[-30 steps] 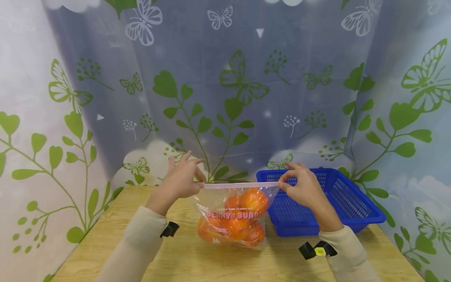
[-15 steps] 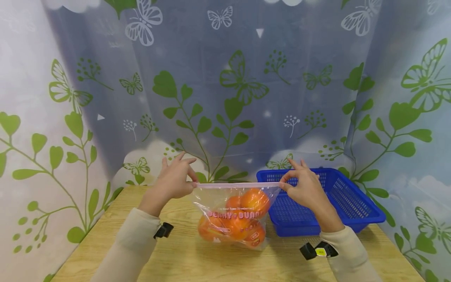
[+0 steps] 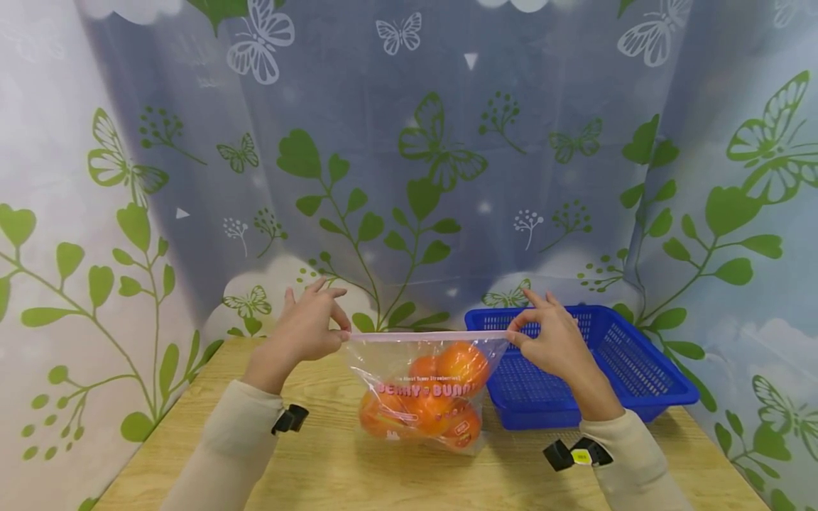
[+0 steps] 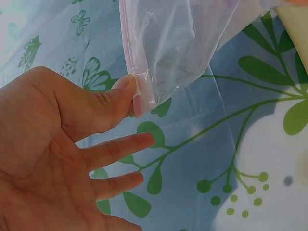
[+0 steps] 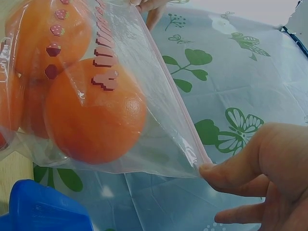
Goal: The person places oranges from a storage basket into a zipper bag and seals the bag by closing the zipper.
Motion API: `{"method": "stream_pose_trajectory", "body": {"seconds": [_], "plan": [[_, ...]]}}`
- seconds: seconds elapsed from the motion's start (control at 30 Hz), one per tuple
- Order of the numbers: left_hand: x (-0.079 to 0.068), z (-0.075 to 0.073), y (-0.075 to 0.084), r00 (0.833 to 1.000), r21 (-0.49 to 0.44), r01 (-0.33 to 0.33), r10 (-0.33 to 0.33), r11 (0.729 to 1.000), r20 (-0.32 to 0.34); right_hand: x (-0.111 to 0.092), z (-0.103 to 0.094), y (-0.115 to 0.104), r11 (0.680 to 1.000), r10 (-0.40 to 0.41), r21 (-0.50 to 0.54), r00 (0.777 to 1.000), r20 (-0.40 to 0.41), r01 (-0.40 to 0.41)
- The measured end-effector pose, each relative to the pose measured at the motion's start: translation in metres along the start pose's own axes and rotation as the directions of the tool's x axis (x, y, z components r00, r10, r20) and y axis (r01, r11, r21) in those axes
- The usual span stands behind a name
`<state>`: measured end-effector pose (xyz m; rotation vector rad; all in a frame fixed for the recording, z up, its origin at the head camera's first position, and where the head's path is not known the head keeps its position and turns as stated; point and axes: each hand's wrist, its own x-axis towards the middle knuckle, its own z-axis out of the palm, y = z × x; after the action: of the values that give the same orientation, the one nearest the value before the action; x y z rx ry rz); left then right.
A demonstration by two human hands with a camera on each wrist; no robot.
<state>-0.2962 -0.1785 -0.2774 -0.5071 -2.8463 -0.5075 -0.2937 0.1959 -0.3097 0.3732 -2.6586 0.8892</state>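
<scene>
A clear zip bag [image 3: 415, 362] with pink lettering and a pink top strip stands on the table, holding several oranges [image 3: 461, 363]. My left hand [image 3: 305, 326] pinches the left end of the strip between thumb and index finger, its other fingers spread, as the left wrist view shows. At the opposite end my right hand [image 3: 554, 341] pinches the right corner with thumb and index finger. The strip [image 3: 422, 336] runs straight and taut between both hands. In the right wrist view a large orange [image 5: 96, 113] shows through the plastic.
A blue plastic basket [image 3: 645, 362] with slotted walls sits on the wooden table [image 3: 319, 454], just right of the bag and partly behind my right hand. A curtain [image 3: 358, 142] printed with leaves and butterflies hangs behind and along both sides.
My left hand has slid leftward along the strip to the bag's left end, so more of the strip shows. The right hand has barely moved, still pinching its corner.
</scene>
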Motion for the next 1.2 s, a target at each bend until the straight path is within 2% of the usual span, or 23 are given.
{"method": "stream_pose_trajectory", "body": {"seconds": [0.37, 0.5, 0.6, 0.67, 0.73, 0.83, 0.9, 0.97, 1.1, 1.2], "plan": [[-0.004, 0.006, -0.004, 1.000, -0.010, 0.027, -0.027, 1.000, 0.006, 0.003, 0.003, -0.002, 0.999, -0.026, -0.029, 0.999, -0.027, 0.026], [-0.004, 0.017, -0.010, 0.999, -0.026, -0.005, 0.004, 1.000, -0.045, 0.007, 0.009, -0.002, 0.999, -0.025, -0.031, 0.998, -0.049, 0.024], [-0.003, 0.028, -0.015, 0.997, -0.084, -0.020, 0.014, 0.996, -0.075, 0.010, 0.013, -0.001, 0.999, -0.024, -0.027, 0.997, -0.067, 0.023], [-0.001, 0.035, -0.018, 0.999, -0.162, 0.001, -0.008, 0.987, -0.042, 0.011, 0.015, 0.001, 1.000, -0.019, -0.020, 0.997, -0.074, 0.018], [0.001, 0.044, -0.023, 0.998, -0.251, 0.056, -0.054, 0.966, 0.015, 0.011, 0.017, 0.003, 1.000, -0.013, -0.011, 0.997, -0.078, 0.012], [0.002, 0.060, -0.029, 0.987, -0.312, 0.144, -0.113, 0.939, 0.114, 0.012, 0.019, 0.005, 1.000, -0.008, 0.000, 0.997, -0.080, 0.008], [0.001, 0.071, -0.032, 0.980, -0.344, 0.167, -0.118, 0.924, 0.158, 0.013, 0.020, 0.008, 1.000, -0.001, 0.005, 0.997, -0.074, 0.001], [0.000, 0.081, -0.033, 0.978, -0.361, 0.154, -0.090, 0.920, 0.187, 0.014, 0.022, 0.010, 1.000, 0.013, 0.013, 0.998, -0.059, -0.012], [-0.001, 0.094, -0.034, 0.970, -0.413, 0.143, -0.045, 0.899, 0.239, 0.013, 0.025, 0.016, 0.997, 0.043, 0.066, 0.997, 0.067, -0.047], [-0.003, 0.100, -0.033, 0.961, -0.438, 0.135, -0.010, 0.889, 0.275, 0.012, 0.029, 0.019, 0.988, 0.058, 0.127, 0.977, 0.207, -0.085]]}}
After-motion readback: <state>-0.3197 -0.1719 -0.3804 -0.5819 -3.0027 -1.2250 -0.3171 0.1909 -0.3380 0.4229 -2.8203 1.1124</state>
